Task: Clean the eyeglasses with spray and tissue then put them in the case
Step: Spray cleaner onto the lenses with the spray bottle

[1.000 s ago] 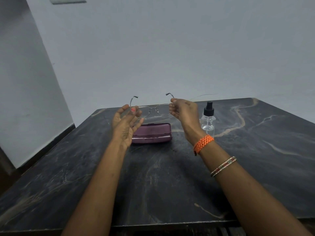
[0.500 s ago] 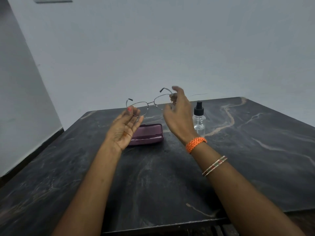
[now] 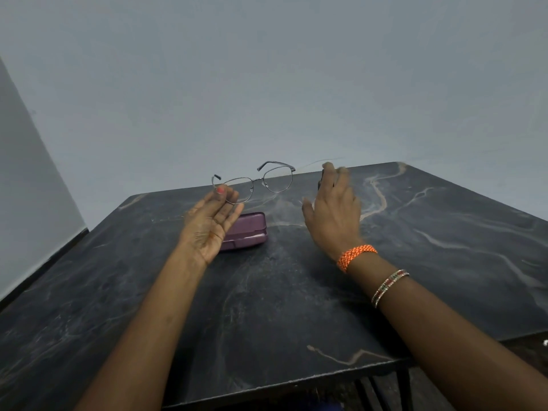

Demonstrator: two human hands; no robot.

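Thin metal-framed eyeglasses (image 3: 258,180) hang in the air above the far part of the dark marble table (image 3: 267,307). My left hand (image 3: 212,223) pinches them at the left lens rim, palm turned up. A closed purple glasses case (image 3: 249,229) lies on the table just behind that hand. My right hand (image 3: 333,212) is off the glasses, fingers spread and blurred, reaching over the spray bottle (image 3: 321,178). Only a sliver of the bottle's black cap shows past the fingers. No tissue is in view.
A pale wall stands right behind the table's far edge. The table's front edge and right corner are near me, with dark legs below. Bare marble lies to the right of the bottle and in front of the case.
My right hand let go of the eyeglasses and moved right and down to the spray bottle, now covering it. My left hand alone holds the glasses, which tilted slightly.
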